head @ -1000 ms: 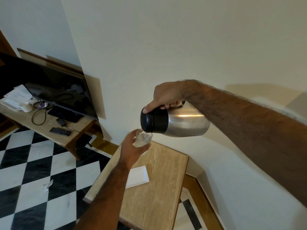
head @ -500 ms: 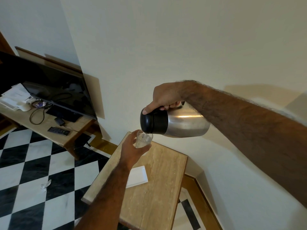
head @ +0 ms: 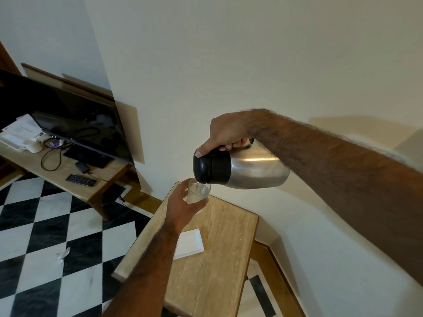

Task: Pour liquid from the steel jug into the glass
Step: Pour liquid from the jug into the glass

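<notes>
The steel jug [head: 256, 171] with a black lid lies tipped on its side in the air, lid pointing left. My right hand [head: 225, 133] grips its handle from above, thumb on the lid. Just under the lid's spout is the clear glass [head: 198, 192], held upright by my left hand [head: 183, 208] wrapped around its left side. A thin stream of clear liquid falls from the spout into the glass, which holds some liquid. Both are above the far end of a small wooden table [head: 229, 259].
A white rectangular plate [head: 191, 244] lies on the small table, which stands against the wall. To the left, a long wooden desk [head: 75, 186] carries a black TV [head: 75, 120], a remote [head: 80, 180], cables and papers. The floor is black-and-white tile with a crumpled scrap [head: 62, 256].
The jug and glass stay in nearly the same pose. The liquid keeps flowing and the level in the glass looks slightly higher.
</notes>
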`<state>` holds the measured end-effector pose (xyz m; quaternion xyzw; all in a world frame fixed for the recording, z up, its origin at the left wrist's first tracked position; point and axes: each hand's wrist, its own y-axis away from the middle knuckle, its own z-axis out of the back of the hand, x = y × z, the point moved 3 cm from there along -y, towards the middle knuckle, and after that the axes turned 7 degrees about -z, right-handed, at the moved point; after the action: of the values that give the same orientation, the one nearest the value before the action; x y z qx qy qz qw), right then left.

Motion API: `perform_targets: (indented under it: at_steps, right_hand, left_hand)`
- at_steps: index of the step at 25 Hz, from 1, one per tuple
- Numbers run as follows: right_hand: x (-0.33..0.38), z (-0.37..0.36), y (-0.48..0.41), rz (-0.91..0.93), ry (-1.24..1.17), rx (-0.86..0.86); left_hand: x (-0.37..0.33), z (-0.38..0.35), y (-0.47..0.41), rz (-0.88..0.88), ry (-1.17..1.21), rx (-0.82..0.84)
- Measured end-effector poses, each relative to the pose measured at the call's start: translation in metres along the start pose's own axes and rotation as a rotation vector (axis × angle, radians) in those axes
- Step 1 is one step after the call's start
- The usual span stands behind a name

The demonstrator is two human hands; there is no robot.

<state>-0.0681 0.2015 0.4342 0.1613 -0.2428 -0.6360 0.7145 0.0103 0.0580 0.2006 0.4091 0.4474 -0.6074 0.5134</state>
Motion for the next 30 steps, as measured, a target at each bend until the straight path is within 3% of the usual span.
perform_targets:
  at_steps: [19,30]
  right_hand:
    - [0.002,0.001,0.016,-0.014,-0.035,0.011]
    - [-0.051,-0.035,0.027,-0.004,-0.494,-0.058]
  left_hand:
    - [-0.003,0.002,0.007,0.0,-0.009,-0.007]
    - [0.009,0.006,0.005,-0.027,0.02,-0.032]
